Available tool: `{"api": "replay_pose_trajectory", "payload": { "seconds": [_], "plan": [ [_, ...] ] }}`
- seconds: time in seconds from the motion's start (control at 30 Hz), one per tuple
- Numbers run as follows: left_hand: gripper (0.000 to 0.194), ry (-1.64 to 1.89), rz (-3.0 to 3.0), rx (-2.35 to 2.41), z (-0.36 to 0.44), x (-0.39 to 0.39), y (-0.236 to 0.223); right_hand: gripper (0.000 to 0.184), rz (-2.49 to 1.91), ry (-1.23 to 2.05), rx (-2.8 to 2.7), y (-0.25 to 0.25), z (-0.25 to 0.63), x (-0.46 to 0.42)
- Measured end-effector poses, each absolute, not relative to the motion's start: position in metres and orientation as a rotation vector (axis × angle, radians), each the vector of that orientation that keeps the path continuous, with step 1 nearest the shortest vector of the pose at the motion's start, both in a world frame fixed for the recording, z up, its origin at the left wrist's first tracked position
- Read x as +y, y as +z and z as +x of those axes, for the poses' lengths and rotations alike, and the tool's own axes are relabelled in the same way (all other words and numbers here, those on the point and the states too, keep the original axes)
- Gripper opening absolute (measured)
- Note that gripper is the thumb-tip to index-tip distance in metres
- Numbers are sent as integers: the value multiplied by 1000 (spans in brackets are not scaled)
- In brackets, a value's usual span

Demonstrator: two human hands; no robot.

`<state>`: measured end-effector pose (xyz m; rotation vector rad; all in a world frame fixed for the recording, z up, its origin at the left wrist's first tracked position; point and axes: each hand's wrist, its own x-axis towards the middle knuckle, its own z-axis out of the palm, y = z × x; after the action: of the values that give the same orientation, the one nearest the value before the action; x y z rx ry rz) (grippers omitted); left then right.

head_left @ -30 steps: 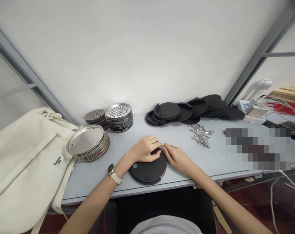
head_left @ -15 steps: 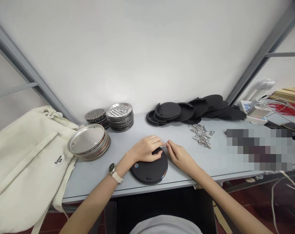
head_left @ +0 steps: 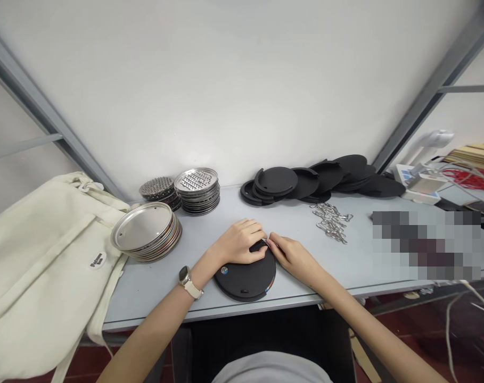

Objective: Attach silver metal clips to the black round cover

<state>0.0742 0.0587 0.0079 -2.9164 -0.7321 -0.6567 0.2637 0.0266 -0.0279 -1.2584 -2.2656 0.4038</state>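
A round black disc-shaped case [head_left: 239, 279] lies flat near the table's front edge, with a small round sticker and a coloured strip along its right rim. My left hand [head_left: 242, 243] lies over its upper part, fingers curled and thumb bent, holding it at the far edge. Close against those fingertips, my right hand [head_left: 287, 254] is closed in a pinch at the case's upper right edge. A sliver of a small silver metal clip shows between the two hands; the fingers hide most of it. Similar metal clips [head_left: 331, 223] lie in a loose pile farther right.
Overlapping black round cases [head_left: 276, 181] lie along the wall. At left stand stacks of silver discs [head_left: 141, 226] and grater discs [head_left: 197, 181], beside a cream bag [head_left: 46, 266]. A white device [head_left: 421, 186] stands at far right, near a blurred-out patch.
My right hand's fingertips have shifted slightly left and down, closer to the case's edge. My left fingers have drawn in slightly. The case stays in place.
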Motion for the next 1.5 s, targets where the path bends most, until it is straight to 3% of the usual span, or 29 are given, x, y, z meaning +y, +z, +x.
{"api": "replay_pose_trajectory", "payload": {
  "seconds": [0.63, 1.5],
  "plan": [
    [18, -908, -3173, -970, 75, 58, 6, 25, -1261, 405, -2298, -28, 265, 26],
    [21, -960, -3232, -1026, 74, 57, 7, 22, -1317, 401, -2252, -30, 264, 26]
  ]
}}
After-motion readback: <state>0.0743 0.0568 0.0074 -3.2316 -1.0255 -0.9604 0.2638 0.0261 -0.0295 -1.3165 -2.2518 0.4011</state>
